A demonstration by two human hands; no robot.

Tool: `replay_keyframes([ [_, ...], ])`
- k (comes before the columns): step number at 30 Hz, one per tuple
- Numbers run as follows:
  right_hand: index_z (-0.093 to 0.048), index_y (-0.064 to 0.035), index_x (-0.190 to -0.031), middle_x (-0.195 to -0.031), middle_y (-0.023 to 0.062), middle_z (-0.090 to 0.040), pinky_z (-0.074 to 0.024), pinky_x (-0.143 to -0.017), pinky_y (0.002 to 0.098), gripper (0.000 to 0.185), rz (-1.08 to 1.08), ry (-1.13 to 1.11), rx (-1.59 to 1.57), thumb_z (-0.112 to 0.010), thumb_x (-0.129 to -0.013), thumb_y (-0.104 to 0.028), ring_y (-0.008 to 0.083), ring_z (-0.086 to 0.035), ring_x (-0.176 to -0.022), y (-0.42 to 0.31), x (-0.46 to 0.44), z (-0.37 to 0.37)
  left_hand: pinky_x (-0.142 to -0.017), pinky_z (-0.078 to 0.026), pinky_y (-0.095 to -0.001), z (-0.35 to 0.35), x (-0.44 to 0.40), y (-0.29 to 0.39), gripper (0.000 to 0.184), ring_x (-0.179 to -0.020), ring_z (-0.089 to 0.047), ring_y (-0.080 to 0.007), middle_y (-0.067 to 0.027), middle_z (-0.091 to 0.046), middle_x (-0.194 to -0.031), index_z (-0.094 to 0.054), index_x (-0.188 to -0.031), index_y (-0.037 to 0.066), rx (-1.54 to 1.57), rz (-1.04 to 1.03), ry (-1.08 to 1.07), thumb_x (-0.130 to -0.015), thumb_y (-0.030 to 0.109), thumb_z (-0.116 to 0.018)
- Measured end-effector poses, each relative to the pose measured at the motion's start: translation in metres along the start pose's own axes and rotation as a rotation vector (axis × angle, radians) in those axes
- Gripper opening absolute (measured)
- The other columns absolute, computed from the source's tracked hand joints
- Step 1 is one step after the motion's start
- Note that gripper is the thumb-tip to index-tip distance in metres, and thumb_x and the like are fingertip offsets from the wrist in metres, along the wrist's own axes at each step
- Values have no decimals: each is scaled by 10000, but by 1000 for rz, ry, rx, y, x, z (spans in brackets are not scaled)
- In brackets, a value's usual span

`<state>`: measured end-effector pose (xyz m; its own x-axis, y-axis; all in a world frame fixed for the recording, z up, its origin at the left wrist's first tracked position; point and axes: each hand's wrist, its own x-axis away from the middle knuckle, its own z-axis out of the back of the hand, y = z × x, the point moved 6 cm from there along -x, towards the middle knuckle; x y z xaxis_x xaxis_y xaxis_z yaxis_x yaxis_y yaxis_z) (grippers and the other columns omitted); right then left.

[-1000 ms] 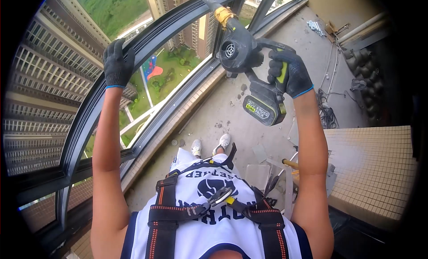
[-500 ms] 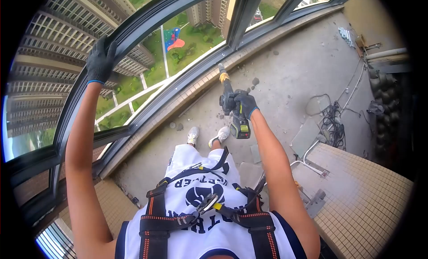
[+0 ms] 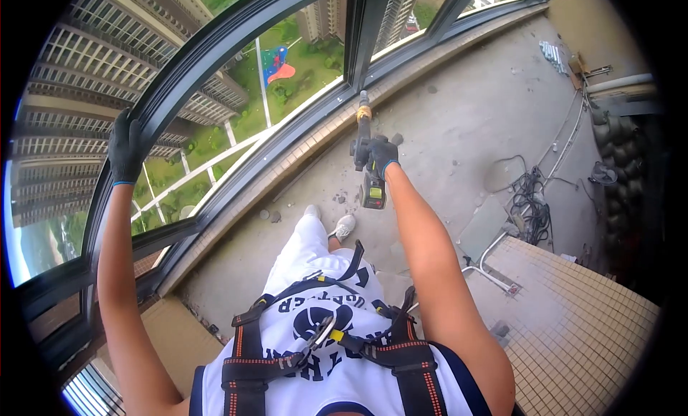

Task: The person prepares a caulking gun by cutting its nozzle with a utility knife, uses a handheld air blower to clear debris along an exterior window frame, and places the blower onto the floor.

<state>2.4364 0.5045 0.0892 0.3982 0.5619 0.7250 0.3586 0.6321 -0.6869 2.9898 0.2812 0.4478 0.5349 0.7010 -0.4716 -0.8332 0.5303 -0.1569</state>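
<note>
My left hand [image 3: 126, 149], in a dark glove with a blue cuff, is closed over the dark curved window rail [image 3: 159, 95] at the left. In my right hand [image 3: 383, 155], also gloved, is the grip of a black cordless blower [image 3: 361, 145]. Its nozzle, wrapped with yellow tape, points away from me toward the tiled sill [image 3: 315, 138] below the window frame. The battery pack [image 3: 373, 192] hangs at the near end of the blower, above the concrete floor.
Tangled black cables [image 3: 530, 207] lie on the floor [image 3: 459, 122] at the right, near a tiled ledge [image 3: 573, 308]. Small debris [image 3: 276, 217] lies near my shoes. A harness [image 3: 247, 359] crosses my chest. Tall buildings and greenery show far below through the window.
The blower has come down from high near the window rail to low over the floor. My left hand has slid along the rail toward me and to the left. One foot has stepped.
</note>
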Motion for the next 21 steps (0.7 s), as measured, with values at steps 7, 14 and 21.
replay_keyframes([
  [7, -672, -42, -903, -733, 108, -624, -508, -507, 397, 132, -41, -102, -69, -606, -819, -121, 232, -604, -581, -59, -57, 84, -1056, -414, -430, 3, 11, -11, 451, -1261, -546, -403, -248, -573, -1356, -506, -1391, -10, 294, 352, -60, -1050, 281, -459],
  [14, -691, -70, -928, -752, 87, -629, -488, -537, 369, 138, -60, -171, -76, -641, -824, -145, 200, -588, -609, -87, -149, 111, -1122, -363, -397, 7, 42, -25, 474, -1344, -500, -299, -180, -528, -1455, -466, -1459, -1, 284, 512, -131, -1063, 259, -456],
  [21, -662, -24, -928, -806, 133, -644, -519, -550, 422, 195, 137, 230, -23, -650, -803, -173, 251, -633, -632, -178, -237, 178, -1150, -326, -429, -27, -72, 80, 528, -1385, -448, -334, -197, -473, -1499, -401, -1496, -18, 350, 390, -95, -1067, 289, -433],
])
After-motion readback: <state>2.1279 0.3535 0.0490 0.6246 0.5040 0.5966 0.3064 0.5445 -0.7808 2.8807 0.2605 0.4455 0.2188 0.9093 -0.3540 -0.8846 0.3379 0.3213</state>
